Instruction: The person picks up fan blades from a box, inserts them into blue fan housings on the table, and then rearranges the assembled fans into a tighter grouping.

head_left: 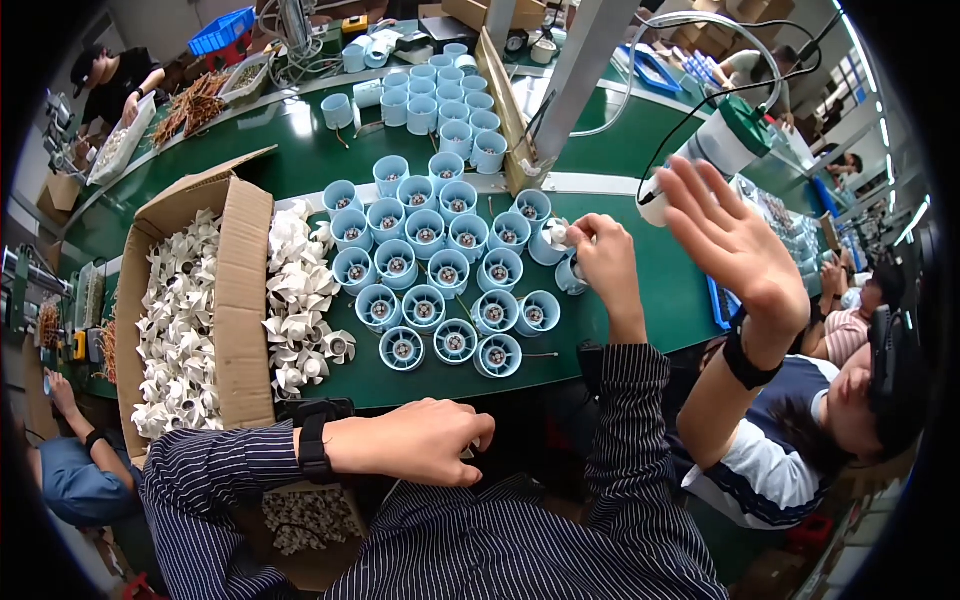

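Note:
My right hand (608,262) is closed in a pinch at the right side of the blue cup group, its fingertips against a white fan wheel (555,233). That wheel sits at the mouth of a light blue cup-shaped housing (546,250). Another blue housing (570,277) is partly hidden beside this hand. My left hand (425,442) hangs in front of the table's near edge with curled fingers; what they hold, if anything, is too small to name. Several upright blue housings (424,308) with small metal motor parts inside stand between and beyond my hands.
A cardboard box (245,310) of white fan wheels stands at left, with loose fan wheels (300,300) beside it. More blue housings (422,112) stand farther back by a metal post (580,85). A co-worker's raised open hand (740,240) is close on my right. Below is a box of small parts (310,520).

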The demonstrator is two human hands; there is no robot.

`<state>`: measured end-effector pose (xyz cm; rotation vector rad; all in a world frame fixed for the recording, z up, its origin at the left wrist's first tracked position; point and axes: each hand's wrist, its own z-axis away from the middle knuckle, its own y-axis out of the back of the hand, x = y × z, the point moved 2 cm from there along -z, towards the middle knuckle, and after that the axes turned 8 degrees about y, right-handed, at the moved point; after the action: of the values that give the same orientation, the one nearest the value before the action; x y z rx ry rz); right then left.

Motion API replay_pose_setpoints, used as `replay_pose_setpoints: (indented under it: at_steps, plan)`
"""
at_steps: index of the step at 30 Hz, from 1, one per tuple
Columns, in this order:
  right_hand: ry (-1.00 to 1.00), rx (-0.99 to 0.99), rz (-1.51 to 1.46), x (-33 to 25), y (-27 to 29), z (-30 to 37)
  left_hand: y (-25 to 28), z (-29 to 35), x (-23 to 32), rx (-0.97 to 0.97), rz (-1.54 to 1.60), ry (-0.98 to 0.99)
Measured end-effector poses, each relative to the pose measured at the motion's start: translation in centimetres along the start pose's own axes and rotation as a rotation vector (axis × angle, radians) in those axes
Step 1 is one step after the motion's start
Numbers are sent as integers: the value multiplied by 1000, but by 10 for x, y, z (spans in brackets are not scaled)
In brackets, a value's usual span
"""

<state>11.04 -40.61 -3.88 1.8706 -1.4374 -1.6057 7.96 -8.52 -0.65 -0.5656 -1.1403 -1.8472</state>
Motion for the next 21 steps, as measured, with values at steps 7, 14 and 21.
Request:
replay_pose_setpoints:
  at_steps: [7, 14, 21]
  plan:
    - [118, 0, 245, 9, -4, 0, 1, 7, 9, -70, 9, -29]
    - [127, -32, 165, -9, 1, -3, -14, 11, 18, 123, -275, -137]
    - [71, -67, 39, -5, -4, 0, -22, 14, 25, 108, -408, -114]
